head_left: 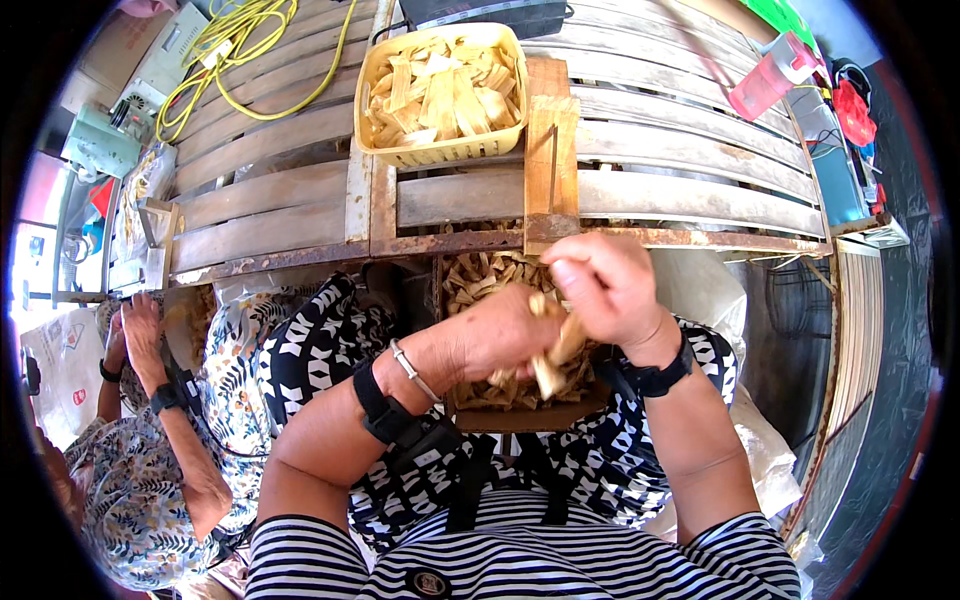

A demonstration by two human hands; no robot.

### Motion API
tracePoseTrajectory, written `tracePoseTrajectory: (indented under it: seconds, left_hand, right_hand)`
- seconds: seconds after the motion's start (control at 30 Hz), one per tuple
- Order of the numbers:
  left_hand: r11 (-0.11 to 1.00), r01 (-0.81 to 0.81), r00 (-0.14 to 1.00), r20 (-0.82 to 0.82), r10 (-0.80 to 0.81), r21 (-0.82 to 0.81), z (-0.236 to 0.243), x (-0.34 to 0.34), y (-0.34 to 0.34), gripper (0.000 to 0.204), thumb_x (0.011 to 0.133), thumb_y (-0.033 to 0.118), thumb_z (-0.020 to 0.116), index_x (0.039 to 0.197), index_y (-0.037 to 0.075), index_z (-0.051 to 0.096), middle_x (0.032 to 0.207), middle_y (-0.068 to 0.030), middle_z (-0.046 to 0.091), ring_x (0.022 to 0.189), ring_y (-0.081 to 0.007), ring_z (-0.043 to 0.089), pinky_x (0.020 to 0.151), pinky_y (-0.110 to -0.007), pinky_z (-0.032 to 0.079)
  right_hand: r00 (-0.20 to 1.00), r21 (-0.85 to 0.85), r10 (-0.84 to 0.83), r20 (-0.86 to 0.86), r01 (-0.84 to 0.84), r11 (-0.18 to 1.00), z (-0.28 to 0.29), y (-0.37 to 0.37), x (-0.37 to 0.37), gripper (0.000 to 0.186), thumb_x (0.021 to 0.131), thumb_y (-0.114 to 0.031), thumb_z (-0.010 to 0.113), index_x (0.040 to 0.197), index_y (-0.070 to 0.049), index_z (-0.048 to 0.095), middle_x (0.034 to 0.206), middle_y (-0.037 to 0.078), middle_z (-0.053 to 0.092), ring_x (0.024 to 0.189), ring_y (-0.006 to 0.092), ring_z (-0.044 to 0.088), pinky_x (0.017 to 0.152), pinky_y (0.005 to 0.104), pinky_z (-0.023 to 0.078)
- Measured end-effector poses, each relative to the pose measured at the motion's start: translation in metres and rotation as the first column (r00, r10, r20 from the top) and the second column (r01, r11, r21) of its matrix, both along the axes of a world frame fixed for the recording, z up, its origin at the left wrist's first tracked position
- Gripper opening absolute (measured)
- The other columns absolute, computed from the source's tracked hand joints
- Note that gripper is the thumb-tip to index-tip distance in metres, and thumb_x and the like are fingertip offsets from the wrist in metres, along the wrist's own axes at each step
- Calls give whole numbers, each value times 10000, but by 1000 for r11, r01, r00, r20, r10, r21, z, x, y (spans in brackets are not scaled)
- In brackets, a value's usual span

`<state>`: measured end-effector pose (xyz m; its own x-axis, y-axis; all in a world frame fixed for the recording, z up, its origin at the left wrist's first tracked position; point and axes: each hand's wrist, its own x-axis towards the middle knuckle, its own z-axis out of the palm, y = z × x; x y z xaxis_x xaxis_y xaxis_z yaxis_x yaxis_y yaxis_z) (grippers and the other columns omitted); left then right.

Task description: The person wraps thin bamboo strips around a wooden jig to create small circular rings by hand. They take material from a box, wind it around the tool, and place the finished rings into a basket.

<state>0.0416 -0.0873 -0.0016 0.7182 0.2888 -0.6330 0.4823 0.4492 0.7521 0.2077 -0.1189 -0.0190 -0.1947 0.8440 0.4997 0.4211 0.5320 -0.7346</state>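
Note:
My left hand (515,325) and my right hand (610,285) meet over a cardboard box (530,418) at my lap. A pale yellow, dried-looking piece (568,345) is gripped between them, its lower end pointing down toward the box. My left fingers close around it from the left, partly smeared by motion; my right hand is curled on its upper part. Many similar pale yellow strips (485,275) fill the box below. On the table beyond, a yellow plastic basket (440,153) is heaped with broader strips (440,90) of the same kind.
A slatted table (690,185) with a rusty edge spans the front, a wooden block (552,150) at its near edge. A coiled yellow cable (235,50) lies far left, a pink-lidded bottle (775,75) far right. A co-worker's hands (140,325) are busy at the left.

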Motion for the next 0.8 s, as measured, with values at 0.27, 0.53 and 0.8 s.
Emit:
tracePoseTrajectory:
  seconds: [0.27, 0.53, 0.8]
  left_hand:
    - [456, -355, 881, 456, -130, 816, 0, -17, 18, 216, 808, 167, 656, 1024, 164, 664, 761, -45, 608, 671, -206, 609, 564, -282, 496]
    - [-177, -370, 929, 360, -84, 912, -11, -18, 15, 200, 657, 80, 667, 854, 111, 654, 800, -37, 577, 671, -240, 607, 553, -314, 509]
    - [243, -257, 966, 245, 78, 935, -14, -24, 23, 212, 716, 45, 648, 928, 41, 662, 1045, -126, 639, 876, -308, 636, 740, -340, 517]
  right_hand:
    - [939, -690, -94, -330, -172, 703, 4, -2, -1, 151, 889, -105, 561, 798, 0, 621, 663, -33, 545, 611, 46, 488, 540, 223, 405]
    - [489, -739, -557, -671, -496, 455, -11, -5, -26, 88, 873, -99, 592, 837, -25, 624, 723, -25, 553, 538, 30, 469, 441, 174, 334]
    - [947, -513, -209, -242, 58, 857, -4, -14, -21, 160, 911, -159, 577, 917, -11, 636, 701, 44, 616, 618, 97, 571, 560, 257, 466]
